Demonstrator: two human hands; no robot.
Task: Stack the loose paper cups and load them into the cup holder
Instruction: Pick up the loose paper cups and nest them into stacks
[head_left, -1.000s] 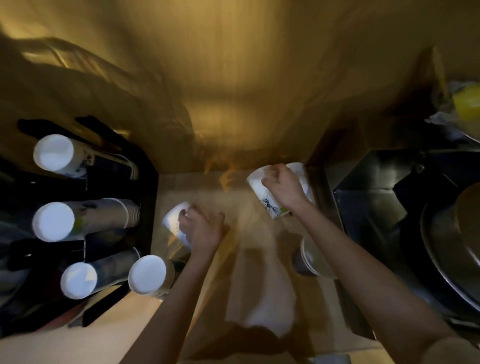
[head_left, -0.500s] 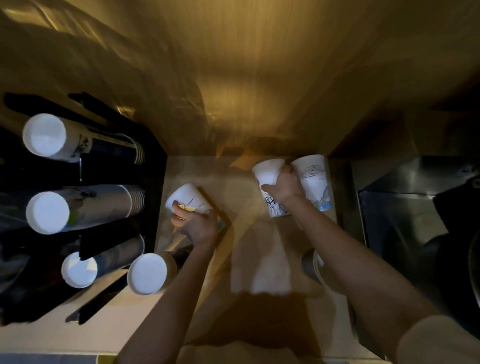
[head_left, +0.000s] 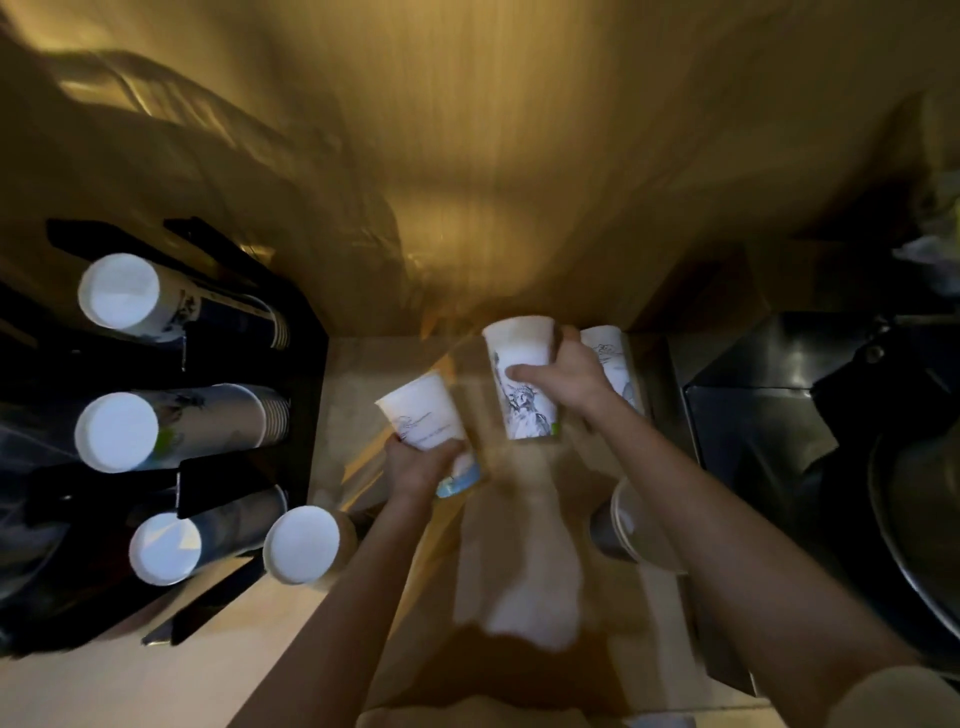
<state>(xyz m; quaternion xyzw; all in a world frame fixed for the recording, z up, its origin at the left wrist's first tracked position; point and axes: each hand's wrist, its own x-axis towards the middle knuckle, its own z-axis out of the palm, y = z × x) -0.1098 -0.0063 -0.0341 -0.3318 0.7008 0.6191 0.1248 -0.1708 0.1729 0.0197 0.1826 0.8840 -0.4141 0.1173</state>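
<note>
My left hand (head_left: 421, 465) grips an upside-down white paper cup (head_left: 423, 415) with a blue band near its rim, held above the counter. My right hand (head_left: 563, 376) is closed around another upside-down white cup (head_left: 524, 400) printed with a statue drawing. A third printed cup (head_left: 613, 358) stands just behind my right hand. At the left, the black cup holder (head_left: 306, 358) carries stacks of white cups (head_left: 171, 428) lying on their sides, bases towards me.
A loose stack of cups (head_left: 301, 543) lies beside the holder's lower corner. A round container (head_left: 623, 525) sits under my right forearm. A dark metal sink (head_left: 779, 395) with a pan fills the right side. The wooden counter (head_left: 524, 571) runs between them.
Both hands have lifted their cups higher off the counter. The left cup has tipped more upright, and the two held cups are a little closer together.
</note>
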